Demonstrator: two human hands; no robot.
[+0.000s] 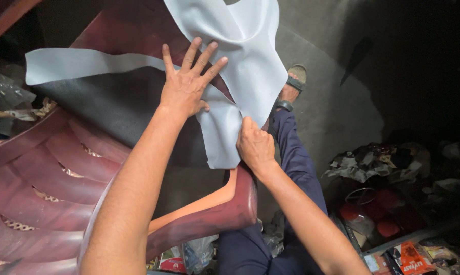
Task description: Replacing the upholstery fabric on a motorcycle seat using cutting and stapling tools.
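A pale grey-white flexible sheet (250,61) lies draped over a dark red plastic chair (46,173) that is tipped toward me. My left hand (186,84) is spread flat, pressing the sheet against the chair. My right hand (254,145) pinches the sheet's lower flap near the chair's edge. A long strip of the same material (82,63) runs off to the left. Beneath the sheet a dark panel (117,107) covers the chair's seat.
My leg in dark blue trousers (296,163) and a sandalled foot (293,84) stand on a grey concrete floor (337,107). Crumpled scraps and packets (383,163) lie at the right; small packages (413,257) clutter the lower right corner.
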